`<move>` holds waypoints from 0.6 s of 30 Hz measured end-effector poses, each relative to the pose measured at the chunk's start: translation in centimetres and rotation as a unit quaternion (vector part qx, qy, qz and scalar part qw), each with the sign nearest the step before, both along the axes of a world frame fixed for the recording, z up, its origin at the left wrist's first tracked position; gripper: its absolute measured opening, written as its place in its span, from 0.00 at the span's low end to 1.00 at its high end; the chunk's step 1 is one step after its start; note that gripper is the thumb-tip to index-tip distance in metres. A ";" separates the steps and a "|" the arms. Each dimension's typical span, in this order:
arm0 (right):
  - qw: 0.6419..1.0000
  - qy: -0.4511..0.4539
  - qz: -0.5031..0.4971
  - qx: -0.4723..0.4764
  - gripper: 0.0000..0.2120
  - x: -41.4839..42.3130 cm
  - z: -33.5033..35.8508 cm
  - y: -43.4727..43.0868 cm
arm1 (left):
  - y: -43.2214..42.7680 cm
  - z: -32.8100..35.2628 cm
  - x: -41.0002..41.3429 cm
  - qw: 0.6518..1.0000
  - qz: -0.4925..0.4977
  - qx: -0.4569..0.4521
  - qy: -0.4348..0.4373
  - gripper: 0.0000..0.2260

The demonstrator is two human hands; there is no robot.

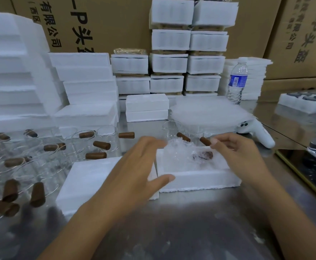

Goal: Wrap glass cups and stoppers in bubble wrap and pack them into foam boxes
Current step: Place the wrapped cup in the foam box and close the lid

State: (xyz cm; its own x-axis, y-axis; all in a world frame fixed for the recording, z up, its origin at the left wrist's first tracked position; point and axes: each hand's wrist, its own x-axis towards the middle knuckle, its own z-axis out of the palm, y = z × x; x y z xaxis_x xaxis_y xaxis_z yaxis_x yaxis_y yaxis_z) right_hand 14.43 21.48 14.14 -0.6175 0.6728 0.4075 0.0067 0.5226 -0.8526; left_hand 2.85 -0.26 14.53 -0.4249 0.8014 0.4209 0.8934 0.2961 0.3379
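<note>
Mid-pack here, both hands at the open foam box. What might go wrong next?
Bare glass cups crowd the table left of the left hand; a sideways sweep may knock them over. The right hand is close to a cup just behind the box; it could tip. The bubble wrap bulges at the box's far edge, so the foam slab beside it may not seat flat on top.

We are in a packing warehouse: printed cardboard cartons [101,25] wall the back, stacked white foam boxes [170,61] rise before them, and glass cups [41,147] crowd our steel tabletop [191,222].
</note>
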 end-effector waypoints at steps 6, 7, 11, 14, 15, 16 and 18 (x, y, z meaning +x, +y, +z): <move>0.996 0.036 -0.066 -0.046 0.06 -0.2 -0.4 0.5 | -2.9 0.7 0.2 0.990 0.033 -0.123 -0.057 0.18; 0.996 0.031 -0.068 -0.043 0.06 -0.3 -0.5 0.7 | -3.0 0.6 0.4 0.990 0.032 -0.127 -0.060 0.19; 0.998 -0.008 -0.028 -0.058 0.06 -0.3 -0.8 0.9 | -3.0 0.7 0.8 0.993 0.039 -0.100 -0.041 0.20; 0.998 -0.014 -0.010 -0.068 0.06 -0.3 -0.8 1.0 | -3.5 1.4 0.9 0.997 0.044 -0.066 -0.005 0.18; 0.997 -0.011 -0.010 -0.071 0.06 -0.3 -0.9 1.1 | -3.7 1.8 0.8 0.997 0.044 -0.061 0.004 0.18; 0.997 -0.008 -0.011 -0.074 0.05 -0.3 -0.9 1.2 | -3.9 2.4 0.8 0.998 0.042 -0.050 0.011 0.19; 0.997 -0.004 -0.013 -0.081 0.05 -0.3 -1.0 1.2 | -4.4 4.1 1.3 0.999 0.035 0.000 0.024 0.20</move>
